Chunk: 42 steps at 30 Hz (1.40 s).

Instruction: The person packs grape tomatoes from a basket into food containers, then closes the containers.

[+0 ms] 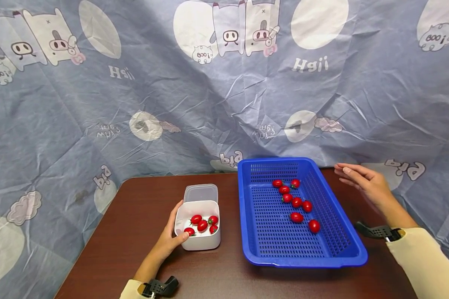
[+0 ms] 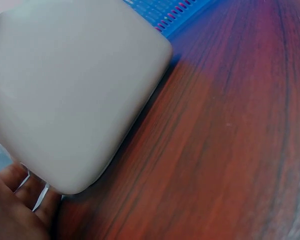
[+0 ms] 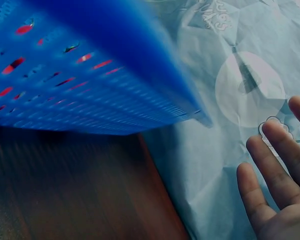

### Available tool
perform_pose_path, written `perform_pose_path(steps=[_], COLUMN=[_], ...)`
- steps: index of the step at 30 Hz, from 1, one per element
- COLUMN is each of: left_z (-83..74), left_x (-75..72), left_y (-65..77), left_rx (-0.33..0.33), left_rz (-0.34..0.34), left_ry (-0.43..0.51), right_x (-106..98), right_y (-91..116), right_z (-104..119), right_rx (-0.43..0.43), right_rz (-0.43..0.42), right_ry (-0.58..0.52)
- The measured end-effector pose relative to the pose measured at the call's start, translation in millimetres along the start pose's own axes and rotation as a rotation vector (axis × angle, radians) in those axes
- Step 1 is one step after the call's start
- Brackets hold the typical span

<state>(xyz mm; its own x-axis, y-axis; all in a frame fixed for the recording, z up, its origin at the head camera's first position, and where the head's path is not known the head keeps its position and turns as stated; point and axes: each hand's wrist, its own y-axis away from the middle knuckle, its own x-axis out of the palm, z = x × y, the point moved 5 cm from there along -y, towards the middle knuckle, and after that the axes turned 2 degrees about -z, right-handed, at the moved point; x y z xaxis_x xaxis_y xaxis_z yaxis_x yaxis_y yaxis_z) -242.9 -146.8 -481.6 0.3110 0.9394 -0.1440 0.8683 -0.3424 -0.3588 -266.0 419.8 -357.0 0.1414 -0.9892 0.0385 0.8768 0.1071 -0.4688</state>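
Observation:
A white plastic food container point(image 1: 203, 244) stands on the table with several cherry tomatoes point(image 1: 202, 226) inside. My left hand point(image 1: 168, 237) grips its left side, fingers along the outer wall and thumb at the front rim. In the left wrist view the container's smooth wall point(image 2: 80, 95) fills the upper left, with parts of the fingers below it. My right hand point(image 1: 364, 180) hovers beyond the right rim of a blue plastic basket point(image 1: 303, 261), holding nothing. The right wrist view shows its fingers point(image 3: 272, 175) spread apart. More cherry tomatoes point(image 1: 297, 202) lie scattered on the basket's floor.
A translucent lid point(image 1: 201, 194) sits just behind the container. The dark wooden table point(image 1: 134, 216) ends at a blue-grey printed cloth point(image 1: 194, 124) hanging behind it. A strip of tabletop separates the container from the basket.

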Motion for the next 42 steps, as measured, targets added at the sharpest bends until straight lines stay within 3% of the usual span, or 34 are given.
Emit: perform_pose_path(steps=[3,9,16,26,30,39,42], left_z=[-0.4,0.2,2.5,1.0,2.6,4.0,3.4], left_x=[-0.2,0.9,0.4,0.1,0.1,-1.0,-1.0], left_y=[-0.1,0.3,0.1,-0.2,-0.8,-0.2,0.4], left_rx=[0.004,0.007,0.005,0.011,0.003,0.007,0.007], left_rz=[0.0,0.014,0.021,0.03,0.032,0.029,0.025], left_ry=[0.001,0.02,0.027,0.039,0.04,0.033,0.02], right_x=[-3,-8,2,12,16,26,30], right_y=[2,12,20,28,31,30,29], right_z=[-5,-17,-28,-41,-44,-44,-44], right_rx=[0.015,0.065,0.121,0.271,0.291,0.222,0.202], right_rz=[-0.011,-0.044,-0.017,-0.013,0.011,0.099,0.129], right_ry=[0.072,0.32,0.378,0.493,0.45,0.287,0.277])
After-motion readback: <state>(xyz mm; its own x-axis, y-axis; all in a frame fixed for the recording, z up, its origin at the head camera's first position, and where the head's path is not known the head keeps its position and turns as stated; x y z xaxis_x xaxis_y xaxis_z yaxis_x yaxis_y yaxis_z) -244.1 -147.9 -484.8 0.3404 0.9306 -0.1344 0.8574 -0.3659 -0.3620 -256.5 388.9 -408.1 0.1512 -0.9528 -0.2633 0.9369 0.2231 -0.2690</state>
